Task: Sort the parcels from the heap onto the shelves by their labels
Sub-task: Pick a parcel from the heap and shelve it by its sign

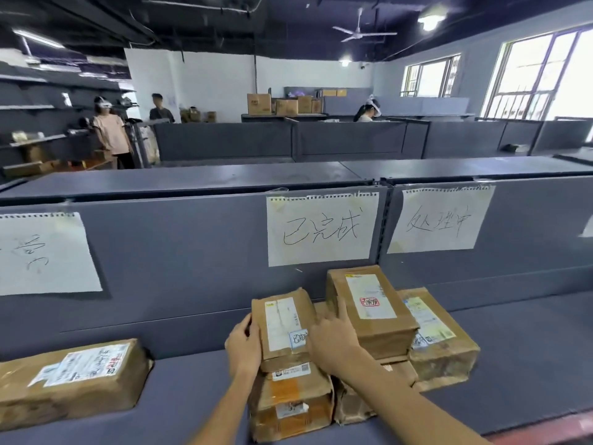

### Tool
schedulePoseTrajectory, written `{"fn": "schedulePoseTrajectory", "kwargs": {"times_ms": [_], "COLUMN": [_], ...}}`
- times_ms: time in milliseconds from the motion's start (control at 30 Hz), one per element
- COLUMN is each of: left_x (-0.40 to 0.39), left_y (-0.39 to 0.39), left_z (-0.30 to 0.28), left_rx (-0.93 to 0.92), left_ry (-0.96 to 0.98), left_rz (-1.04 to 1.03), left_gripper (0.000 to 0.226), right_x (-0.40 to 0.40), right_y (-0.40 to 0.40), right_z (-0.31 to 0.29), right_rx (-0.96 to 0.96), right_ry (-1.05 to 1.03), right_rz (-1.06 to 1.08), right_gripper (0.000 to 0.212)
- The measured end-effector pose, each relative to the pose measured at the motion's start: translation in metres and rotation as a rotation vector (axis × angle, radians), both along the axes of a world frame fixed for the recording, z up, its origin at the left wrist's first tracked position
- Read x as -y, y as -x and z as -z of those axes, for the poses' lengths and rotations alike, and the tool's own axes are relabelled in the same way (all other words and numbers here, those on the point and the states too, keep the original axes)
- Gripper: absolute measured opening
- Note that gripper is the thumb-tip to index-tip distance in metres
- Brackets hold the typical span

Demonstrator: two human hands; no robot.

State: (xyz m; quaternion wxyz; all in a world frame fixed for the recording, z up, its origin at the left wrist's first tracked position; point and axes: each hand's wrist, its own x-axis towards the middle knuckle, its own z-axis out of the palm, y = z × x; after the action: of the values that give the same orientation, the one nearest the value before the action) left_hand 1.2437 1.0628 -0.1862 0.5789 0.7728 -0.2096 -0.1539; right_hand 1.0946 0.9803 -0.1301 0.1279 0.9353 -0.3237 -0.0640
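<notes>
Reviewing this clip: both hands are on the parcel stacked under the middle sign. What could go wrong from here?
1. The small parcel sits on a crumpled box; it may slide off once the left hand lets go.
2. The right hand reaches against the tall parcel, which could get nudged off its stack.
3. The cluster sits close to the next sign, so bins may blur.

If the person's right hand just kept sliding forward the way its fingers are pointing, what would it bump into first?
Probably nothing new: the right hand points up and away, and its fingertips already seem to rest against the left side of the tall parcel with the red stamp. Beyond lies the grey back panel. Depth is hard to judge.
</notes>
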Motion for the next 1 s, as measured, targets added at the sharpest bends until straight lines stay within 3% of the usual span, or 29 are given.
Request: {"fn": "schedulePoseTrajectory", "kwargs": {"times_ms": [300, 467, 667, 767, 1000], "left_x": [0.003, -0.001, 0.003, 0.021, 0.077], "left_y": [-0.014, -0.019, -0.021, -0.005, 0.087], "left_z": [-0.004, -0.01, -0.032, -0.05, -0.09], "left_rx": [0.022, 0.058, 0.376, 0.56, 0.823], "left_ry": [-0.047, -0.016, 0.144, 0.154, 0.087], "left_rz": [0.157, 0.19, 0.22, 0.311, 0.494], "left_gripper": [0.037, 0.053, 0.06, 0.073, 0.074], "right_x": [-0.006, -0.003, 0.023, 0.035, 0.052], "right_y": [-0.008, 0.0, 0.035, 0.068, 0.188], "right_z": [0.001, -0.006, -0.026, -0.036, -0.046], "right_rx": [-0.021, 0.146, 0.446, 0.49, 0.523], "right_ry": [0.018, -0.054, 0.018, 0.056, 0.022], "right_rz": [-0.033, -0.024, 0.043, 0.145, 0.426], "right_gripper": [0.022, 0.054, 0.077, 0.077, 0.095]}}
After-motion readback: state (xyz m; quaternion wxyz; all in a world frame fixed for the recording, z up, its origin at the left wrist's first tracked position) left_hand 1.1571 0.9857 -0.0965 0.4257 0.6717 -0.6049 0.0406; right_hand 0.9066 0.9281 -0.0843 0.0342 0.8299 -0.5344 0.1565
